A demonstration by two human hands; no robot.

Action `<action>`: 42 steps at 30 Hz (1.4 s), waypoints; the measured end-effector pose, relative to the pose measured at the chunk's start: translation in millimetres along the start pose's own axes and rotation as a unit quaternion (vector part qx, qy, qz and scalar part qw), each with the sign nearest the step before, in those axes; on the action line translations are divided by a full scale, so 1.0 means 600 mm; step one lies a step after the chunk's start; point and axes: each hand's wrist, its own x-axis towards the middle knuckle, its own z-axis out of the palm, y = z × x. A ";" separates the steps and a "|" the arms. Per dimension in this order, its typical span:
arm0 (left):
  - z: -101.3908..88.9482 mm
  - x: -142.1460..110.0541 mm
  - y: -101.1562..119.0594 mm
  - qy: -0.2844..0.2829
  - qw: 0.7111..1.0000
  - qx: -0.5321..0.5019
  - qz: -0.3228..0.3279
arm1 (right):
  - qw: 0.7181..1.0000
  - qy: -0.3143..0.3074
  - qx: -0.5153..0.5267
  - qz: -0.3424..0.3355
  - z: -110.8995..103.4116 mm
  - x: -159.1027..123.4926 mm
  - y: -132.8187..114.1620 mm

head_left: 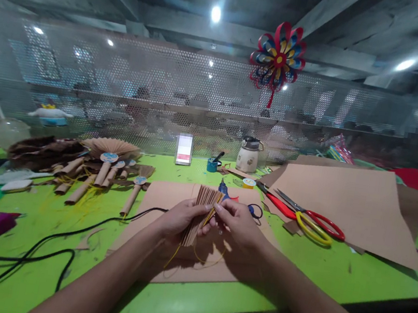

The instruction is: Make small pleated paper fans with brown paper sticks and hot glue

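Left hand (178,220): is gripping the pleated paper (206,197), thumb pressing across its front, fingers curling behind.
Right hand (242,224): is pinching the stack's right edge between thumb and fingertips, just beside the left thumb; whether it is catching the thread too, I cannot tell.
Pleated paper: is standing tilted between both hands, above a flat brown sheet (164,194), its folds bunching tightly.
Yellow thread (170,258): is dangling loosely below the left hand and looping toward the right.
Step in hand: seems to be gathering and evening the folds at that edge.
Next move: is probably calling for a firm left hold, fine right-hand fingertip work, and thread lying free of the folds.
Blue tool (223,187): is lying just beyond the hands, partly hidden behind the paper.
Scissors (312,228): are resting to the right of the right hand, handles spreading apart.
Paper fans (103,174): are lying beyond the left hand, to its left.
Black cord (94,227): is running leftward from beside the left hand, possibly snagging a sweep that way.
Green table (367,277): is offering its broadest bare stretch right of the right forearm; its near edge is passing beneath both forearms.
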 end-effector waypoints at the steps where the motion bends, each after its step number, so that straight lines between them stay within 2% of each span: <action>1: -0.001 0.000 0.001 -0.004 1.000 0.008 -0.001 | 1.000 -0.002 0.003 -0.003 0.001 0.000 0.001; 7: 0.000 -0.001 -0.001 -0.027 0.998 0.052 0.008 | 1.000 0.001 0.027 -0.009 0.004 0.003 0.010; 18: -0.001 -0.001 -0.002 -0.031 0.998 0.056 -0.001 | 0.998 -0.018 0.055 0.013 0.000 0.003 0.011; 29: 0.010 -0.006 0.005 -0.016 0.999 0.031 0.004 | 0.990 -0.044 0.131 0.040 0.002 0.001 0.006; 34: 0.009 -0.005 0.006 -0.033 0.999 0.041 0.000 | 0.990 -0.056 0.121 0.043 -0.002 0.002 0.006; 36: 0.008 -0.005 0.007 -0.036 0.998 0.049 -0.008 | 0.996 -0.010 0.077 0.034 -0.004 0.004 0.010; 38: 0.007 -0.005 0.008 -0.031 0.998 0.055 -0.015 | 0.997 0.078 0.007 0.004 -0.007 0.007 0.014; 40: 0.007 -0.005 0.008 -0.027 0.998 0.058 -0.021 | 0.985 0.147 -0.081 -0.037 -0.011 0.009 0.015; 42: 0.006 -0.006 0.006 -0.030 0.998 0.056 -0.028 | 0.966 0.167 -0.175 -0.091 -0.015 0.008 0.013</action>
